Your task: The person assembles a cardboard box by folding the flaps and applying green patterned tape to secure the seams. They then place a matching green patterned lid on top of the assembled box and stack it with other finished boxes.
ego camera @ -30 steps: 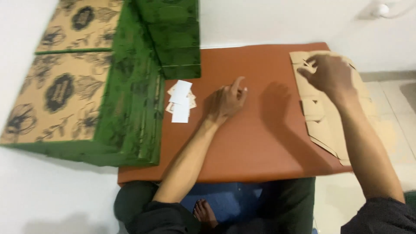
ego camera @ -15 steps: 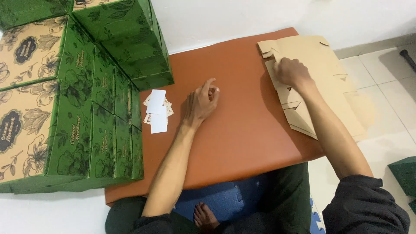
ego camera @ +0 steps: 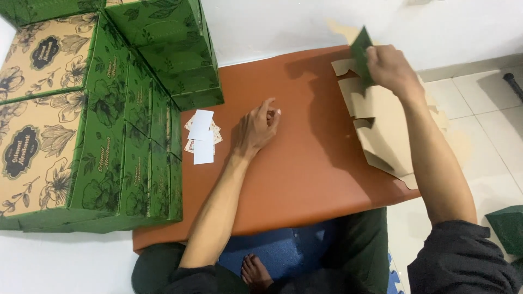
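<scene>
The right hand (ego camera: 391, 66) is gripping one flat unfolded cardboard box blank, green on one face and brown on the other (ego camera: 360, 53), pinching its upper edge between fingers and thumb and tilting it up so that the green face is showing above the knuckles. Directly under and just in front of that hand, a stack of flat brown cardboard box blanks (ego camera: 384, 128) is lying on the far right part of the orange-brown tabletop (ego camera: 305, 174), its outer edge hanging past the tabletop's side toward the white tiled floor (ego camera: 490, 114). The left hand (ego camera: 257, 128) is resting on the middle of the tabletop, holding nothing, its fingers loosely curled and its fingertips touching the surface, well apart from the right hand. Just to the left of the left hand, a small pile of white and printed paper cards (ego camera: 202, 136) is sitting on the tabletop. Beyond those cards, further left of the left hand, stacked green folded cardboard boxes with tan floral lids (ego camera: 98, 109) are standing in a block.
</scene>
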